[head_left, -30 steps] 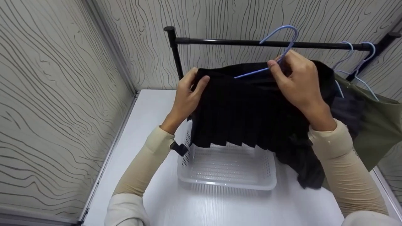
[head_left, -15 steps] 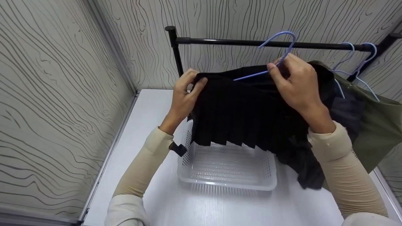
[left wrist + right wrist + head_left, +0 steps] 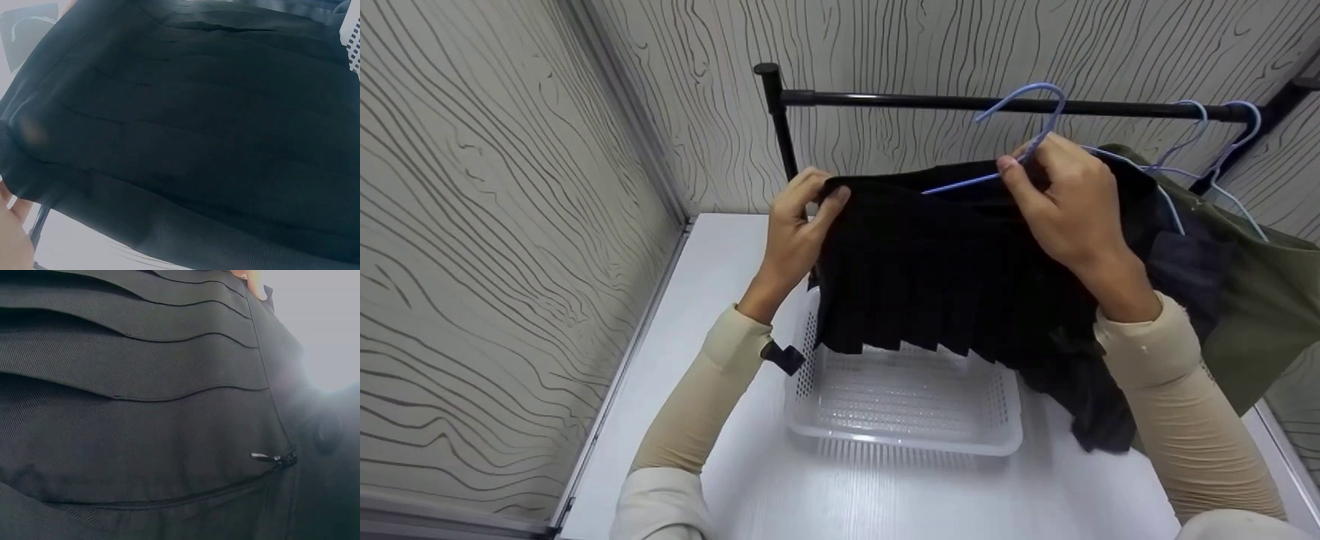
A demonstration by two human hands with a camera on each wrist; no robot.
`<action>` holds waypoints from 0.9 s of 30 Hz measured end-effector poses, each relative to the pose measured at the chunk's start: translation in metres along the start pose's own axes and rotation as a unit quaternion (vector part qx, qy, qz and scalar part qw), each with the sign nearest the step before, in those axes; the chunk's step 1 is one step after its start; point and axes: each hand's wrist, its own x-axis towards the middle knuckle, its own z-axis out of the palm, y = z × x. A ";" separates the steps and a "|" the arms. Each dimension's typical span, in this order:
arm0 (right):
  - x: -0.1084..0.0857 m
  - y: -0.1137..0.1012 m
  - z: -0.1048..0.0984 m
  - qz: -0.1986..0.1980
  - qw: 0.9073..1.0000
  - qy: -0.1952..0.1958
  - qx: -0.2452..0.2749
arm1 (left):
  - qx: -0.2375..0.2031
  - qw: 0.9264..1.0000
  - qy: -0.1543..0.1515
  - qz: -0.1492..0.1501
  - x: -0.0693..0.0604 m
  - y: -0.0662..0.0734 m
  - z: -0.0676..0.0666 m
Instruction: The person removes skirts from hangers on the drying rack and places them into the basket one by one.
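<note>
Skirt [image 3: 915, 277]: left hand [image 3: 800, 221] pinches top corner, apparently to spread waist; right hand [image 3: 1074, 206] grips hanger [image 3: 964, 184], slanted partly inside.

the left wall [image 3: 495, 225] and back wall [image 3: 900, 45] are covered with dark wood-grain lines on a pale ground; their corner is edged by a grey strip [image 3: 619, 105]. light is reflected on a white tabletop [image 3: 697, 277].

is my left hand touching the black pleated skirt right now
Touching. The head view shows the left hand pinching the black pleated skirt at its upper corner.
</note>
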 end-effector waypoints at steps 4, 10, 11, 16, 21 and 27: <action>-0.001 0.000 0.000 0.001 1.000 -0.003 0.000 | 0.007 1.000 0.004 -0.006 -0.001 0.000 -0.001; -0.002 0.000 -0.001 0.008 1.000 -0.007 0.000 | 0.014 1.000 0.009 -0.021 -0.004 -0.001 -0.003; -0.002 -0.001 -0.001 0.009 1.000 -0.008 0.001 | 0.015 1.000 0.010 -0.024 -0.004 -0.001 -0.003; -0.002 -0.001 -0.002 0.012 1.000 -0.010 0.004 | 0.015 1.000 0.014 -0.021 -0.004 -0.001 -0.005; -0.004 -0.001 -0.003 0.016 1.000 -0.018 0.003 | 0.006 1.000 0.012 -0.015 -0.005 -0.002 -0.007; -0.005 -0.001 -0.003 0.019 1.000 -0.021 0.004 | 0.000 1.000 0.008 -0.018 -0.006 -0.004 -0.008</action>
